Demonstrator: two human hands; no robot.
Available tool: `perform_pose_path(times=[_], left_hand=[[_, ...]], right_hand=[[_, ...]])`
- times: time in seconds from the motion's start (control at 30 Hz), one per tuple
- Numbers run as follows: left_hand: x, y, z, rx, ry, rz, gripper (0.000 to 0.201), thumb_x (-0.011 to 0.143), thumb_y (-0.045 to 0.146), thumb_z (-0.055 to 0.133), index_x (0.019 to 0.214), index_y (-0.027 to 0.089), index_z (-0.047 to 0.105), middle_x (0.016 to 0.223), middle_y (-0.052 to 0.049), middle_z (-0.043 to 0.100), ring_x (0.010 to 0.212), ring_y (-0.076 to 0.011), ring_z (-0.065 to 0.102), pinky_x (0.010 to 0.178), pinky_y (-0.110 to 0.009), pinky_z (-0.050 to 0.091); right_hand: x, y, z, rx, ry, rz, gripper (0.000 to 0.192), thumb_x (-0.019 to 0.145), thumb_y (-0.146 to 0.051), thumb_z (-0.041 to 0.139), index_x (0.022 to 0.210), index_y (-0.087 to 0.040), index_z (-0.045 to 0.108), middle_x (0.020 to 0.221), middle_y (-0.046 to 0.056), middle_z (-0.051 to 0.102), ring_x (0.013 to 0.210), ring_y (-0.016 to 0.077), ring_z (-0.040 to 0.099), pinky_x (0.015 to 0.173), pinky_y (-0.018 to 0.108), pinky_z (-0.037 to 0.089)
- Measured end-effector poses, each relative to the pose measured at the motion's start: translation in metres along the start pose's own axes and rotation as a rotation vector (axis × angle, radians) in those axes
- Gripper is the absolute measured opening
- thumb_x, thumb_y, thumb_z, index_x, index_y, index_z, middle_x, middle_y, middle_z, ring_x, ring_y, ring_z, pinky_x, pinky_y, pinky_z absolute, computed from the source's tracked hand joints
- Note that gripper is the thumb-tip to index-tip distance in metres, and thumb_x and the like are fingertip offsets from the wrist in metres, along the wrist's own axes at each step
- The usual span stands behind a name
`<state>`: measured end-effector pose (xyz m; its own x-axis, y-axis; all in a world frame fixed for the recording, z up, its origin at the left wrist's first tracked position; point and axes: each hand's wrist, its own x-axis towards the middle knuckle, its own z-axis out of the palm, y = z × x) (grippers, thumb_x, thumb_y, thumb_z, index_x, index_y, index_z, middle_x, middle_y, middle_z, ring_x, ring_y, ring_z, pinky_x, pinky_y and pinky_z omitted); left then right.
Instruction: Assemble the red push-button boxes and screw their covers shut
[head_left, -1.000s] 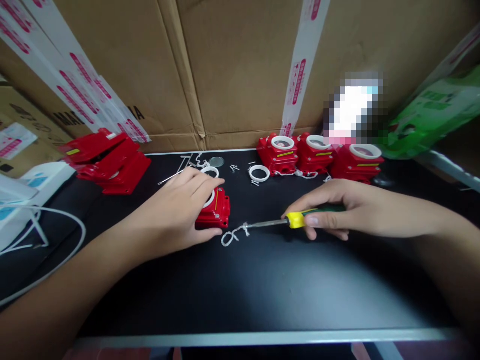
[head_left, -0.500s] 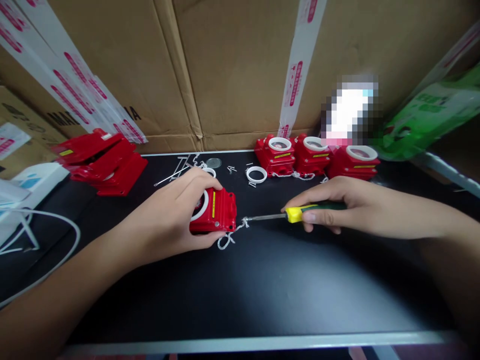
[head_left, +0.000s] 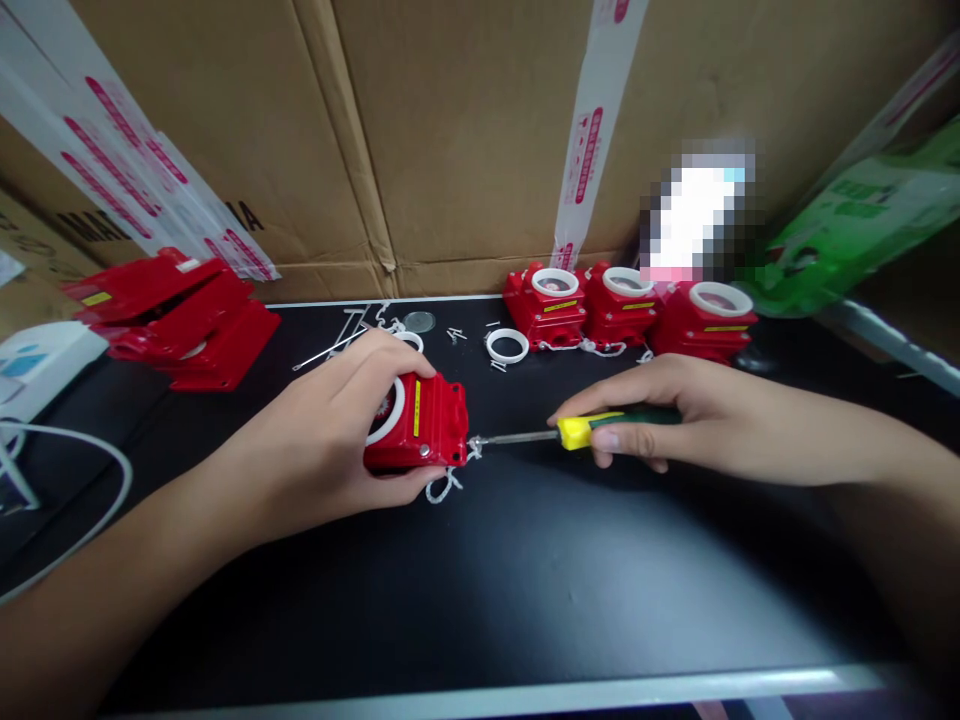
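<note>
My left hand [head_left: 337, 420] is wrapped round a red box [head_left: 442, 425] with a white ring and a yellow label on its upper face. The hand covers the box's left part. In my right hand [head_left: 645, 425] is a screwdriver [head_left: 577, 432] with a yellow and dark green handle, held level. Its shaft points left, and the tip meets a white knotted cord [head_left: 474, 450] close to the box's right side. A loop of that cord lies on the table under the box. Whether a screw sits at the tip is too small to tell.
Red boxes with white rings [head_left: 555, 305] stand in a row at the back. A loose white ring [head_left: 507, 346], small screws [head_left: 455, 334] and a clear disc [head_left: 419, 321] lie before a cardboard box [head_left: 465, 150]. Stacked red housings [head_left: 187, 330] and a white cable [head_left: 124, 480] are left.
The screwdriver tip and the cord's knot have come left, nearer the red box's right side. The whole view has shifted slightly. Both hands keep their grips.
</note>
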<state>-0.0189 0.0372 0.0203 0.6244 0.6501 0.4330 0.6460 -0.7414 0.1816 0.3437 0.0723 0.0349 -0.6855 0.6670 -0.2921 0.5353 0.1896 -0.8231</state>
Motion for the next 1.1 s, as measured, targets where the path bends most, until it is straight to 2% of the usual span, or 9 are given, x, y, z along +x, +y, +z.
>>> perform_pose_path(times=[0.37, 0.53, 0.83, 0.97, 1.1], left_hand=[[0.0004, -0.0001, -0.0003, -0.004, 0.005, 0.009, 0.057, 0.091, 0.032, 0.084, 0.140, 0.021, 0.056, 0.129, -0.011, 0.068, 0.117, -0.0312, 0.072, 0.099, -0.043, 0.064], [0.0011, -0.0010, -0.0010, 0.004, -0.002, -0.001, 0.061, 0.088, 0.035, 0.089, 0.137, 0.021, 0.057, 0.128, -0.012, 0.070, 0.116, -0.0313, 0.073, 0.099, -0.043, 0.064], [0.0000, -0.0020, -0.0011, 0.012, -0.012, -0.015, 0.060, 0.087, 0.036, 0.088, 0.137, 0.022, 0.056, 0.131, -0.013, 0.070, 0.119, -0.0323, 0.073, 0.102, -0.044, 0.064], [-0.0007, -0.0025, -0.0009, -0.004, -0.012, -0.017, 0.063, 0.087, 0.037, 0.088, 0.139, 0.027, 0.055, 0.131, -0.010, 0.069, 0.118, -0.0331, 0.073, 0.102, -0.046, 0.064], [-0.0013, -0.0018, -0.0018, -0.011, -0.036, -0.031, 0.060, 0.092, 0.029, 0.080, 0.144, 0.028, 0.051, 0.135, -0.008, 0.066, 0.123, -0.0336, 0.070, 0.106, -0.047, 0.062]], right_hand=[[0.0025, -0.0024, 0.0019, 0.003, -0.014, -0.036, 0.043, 0.102, -0.049, 0.079, 0.138, -0.026, 0.083, 0.096, 0.004, 0.082, 0.073, 0.0150, 0.067, 0.061, 0.023, 0.056], [0.0022, -0.0021, 0.0024, 0.001, -0.015, -0.029, 0.043, 0.102, -0.052, 0.079, 0.134, -0.025, 0.084, 0.096, 0.005, 0.082, 0.073, 0.0155, 0.068, 0.061, 0.024, 0.056], [0.0003, -0.0014, 0.0011, 0.010, 0.001, -0.028, 0.043, 0.101, -0.050, 0.079, 0.138, -0.028, 0.083, 0.097, 0.003, 0.083, 0.078, 0.0166, 0.071, 0.064, 0.025, 0.057], [0.0000, -0.0024, 0.0019, 0.000, -0.013, -0.029, 0.043, 0.103, -0.053, 0.077, 0.136, -0.027, 0.083, 0.097, 0.003, 0.082, 0.075, 0.0158, 0.070, 0.064, 0.025, 0.056], [0.0018, -0.0021, 0.0034, -0.007, -0.027, -0.045, 0.045, 0.104, -0.054, 0.074, 0.137, -0.024, 0.082, 0.097, 0.004, 0.081, 0.070, 0.0139, 0.067, 0.062, 0.025, 0.055]])
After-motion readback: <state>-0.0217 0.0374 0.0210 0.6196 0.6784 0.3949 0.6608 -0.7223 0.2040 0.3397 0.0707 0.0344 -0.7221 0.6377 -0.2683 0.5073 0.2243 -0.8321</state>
